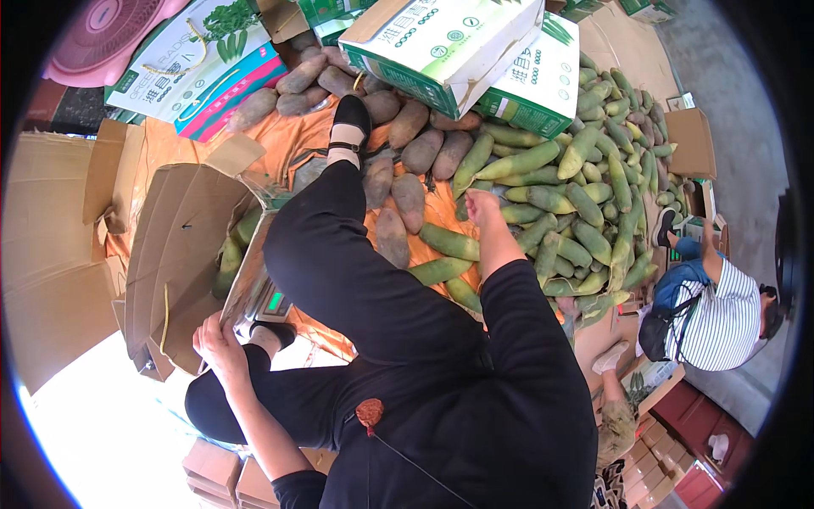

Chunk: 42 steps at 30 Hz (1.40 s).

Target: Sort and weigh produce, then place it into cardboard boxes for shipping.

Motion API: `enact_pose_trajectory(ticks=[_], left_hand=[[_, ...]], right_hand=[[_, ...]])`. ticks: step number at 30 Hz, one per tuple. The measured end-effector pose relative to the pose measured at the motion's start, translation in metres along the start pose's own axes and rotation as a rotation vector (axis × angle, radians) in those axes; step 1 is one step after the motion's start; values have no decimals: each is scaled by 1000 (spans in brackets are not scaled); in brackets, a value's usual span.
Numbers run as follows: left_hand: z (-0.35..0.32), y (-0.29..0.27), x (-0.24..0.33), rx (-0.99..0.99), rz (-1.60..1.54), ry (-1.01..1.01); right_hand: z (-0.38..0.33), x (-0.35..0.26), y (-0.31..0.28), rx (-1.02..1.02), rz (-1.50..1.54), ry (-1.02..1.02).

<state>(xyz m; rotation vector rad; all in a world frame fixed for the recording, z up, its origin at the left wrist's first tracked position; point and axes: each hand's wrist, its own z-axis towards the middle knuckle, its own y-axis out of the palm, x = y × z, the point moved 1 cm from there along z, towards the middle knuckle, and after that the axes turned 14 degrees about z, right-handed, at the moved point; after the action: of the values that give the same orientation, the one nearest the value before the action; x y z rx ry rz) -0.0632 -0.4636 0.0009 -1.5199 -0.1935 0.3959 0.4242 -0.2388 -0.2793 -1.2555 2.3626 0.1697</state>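
Note:
My left hand (220,349) has its fingers curled at the near edge of an opened cardboard box (178,246), gripping that edge. Several green radishes (231,259) lie inside the box, partly hidden by its walls. A scale with a lit green display (275,301) shows beside the box, close to my leg. My right hand (483,206) is closed at the left edge of a big heap of green radishes (551,199), next to the tapered end of one radish (473,166). What its fingers hold, if anything, is hidden.
Brown-skinned oblong roots (409,202) lie on an orange sheet (441,204) around my foot. White-and-green cartons (445,47) stand at the back, a pink basin (102,42) at far left. Another person in a striped top (721,314) is at right. Stacked cardboard boxes (212,471) sit near.

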Motion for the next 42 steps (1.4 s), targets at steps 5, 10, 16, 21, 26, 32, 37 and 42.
enact_pose_trajectory(ticks=[5, 10, 16, 21, 26, 32, 37, 42], left_hand=[[1, 0, 2, 22, -12, -1], [-6, -12, -3, 23, 0, -36], [-1, -14, 5, -10, -31, -73], [0, -9, 3, -47, -53, -99], [1, -8, 3, -19, -35, -86], [0, -6, 1, 11, -28, -81], [-3, -8, 2, -31, -19, -121], [-5, -4, 0, -5, -11, -111]], right_hand=[[-5, -2, 2, 41, 99, 48], [-6, 11, 31, 24, 186, 76], [24, 10, 9, -95, 175, -1], [-9, 2, -12, -23, -171, -361], [-46, -17, -47, -132, -111, -512], [-119, -74, -59, -146, 57, -738], [-168, -113, -49, -219, 54, -836], [-253, -105, 15, -490, -3, -961]])
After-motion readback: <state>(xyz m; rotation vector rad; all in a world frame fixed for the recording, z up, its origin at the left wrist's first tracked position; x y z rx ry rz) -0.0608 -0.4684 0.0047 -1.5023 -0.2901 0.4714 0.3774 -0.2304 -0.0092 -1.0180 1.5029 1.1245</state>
